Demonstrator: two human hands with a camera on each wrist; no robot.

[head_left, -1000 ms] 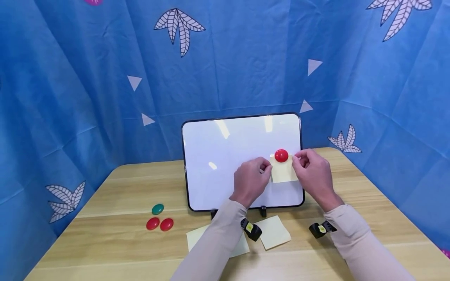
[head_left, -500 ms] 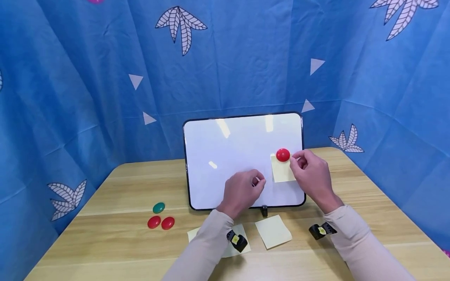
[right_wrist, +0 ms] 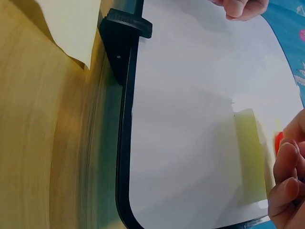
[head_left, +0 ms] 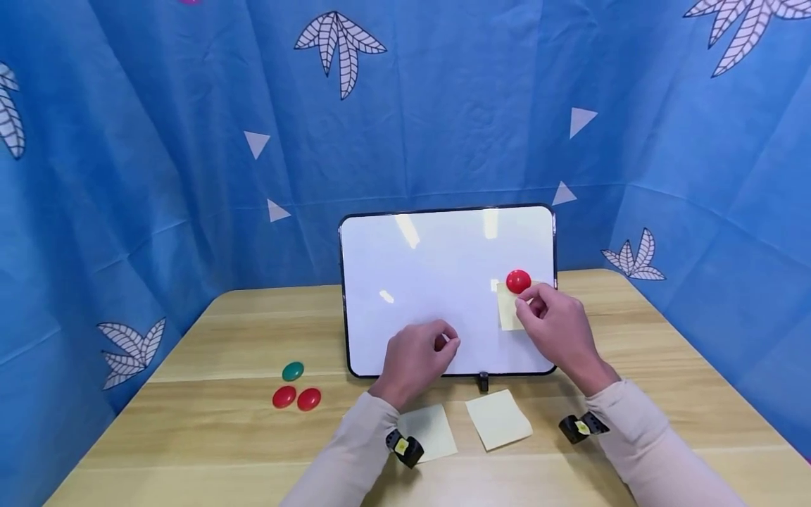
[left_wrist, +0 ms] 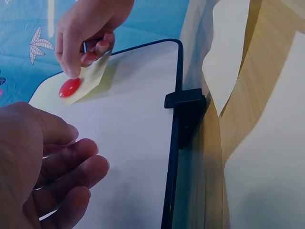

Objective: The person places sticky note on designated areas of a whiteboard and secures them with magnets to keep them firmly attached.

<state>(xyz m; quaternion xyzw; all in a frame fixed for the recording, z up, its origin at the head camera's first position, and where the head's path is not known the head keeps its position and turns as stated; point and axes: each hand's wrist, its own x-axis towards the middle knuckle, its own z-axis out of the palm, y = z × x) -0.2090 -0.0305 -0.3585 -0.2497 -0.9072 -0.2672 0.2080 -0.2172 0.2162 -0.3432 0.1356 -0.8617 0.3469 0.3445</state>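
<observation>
A yellow sticky note (head_left: 506, 313) hangs on the right part of a framed whiteboard (head_left: 431, 267), under a round red magnet (head_left: 518, 282) at its top edge. My right hand (head_left: 560, 329) is in front of the note's right part, just below the magnet, with bent fingers and fingertips close to the paper. In the left wrist view its index fingertip comes right up to the magnet (left_wrist: 70, 88); whether they touch I cannot tell. My left hand (head_left: 415, 359) hovers before the board's lower middle, its fingers loosely curled around nothing.
Two loose yellow notes lie on the wooden table: one (head_left: 431, 433) partly beneath the left forearm, another (head_left: 498, 420) to its right. A green magnet (head_left: 293, 371) and two red magnets (head_left: 309, 399) lie at left. A black stand foot (head_left: 483, 382) supports the board. Blue curtain surrounds the table.
My left hand has let go of the note's left side and drawn away left and down. The right hand has slid from the note's right edge leftward, lower over the paper.
</observation>
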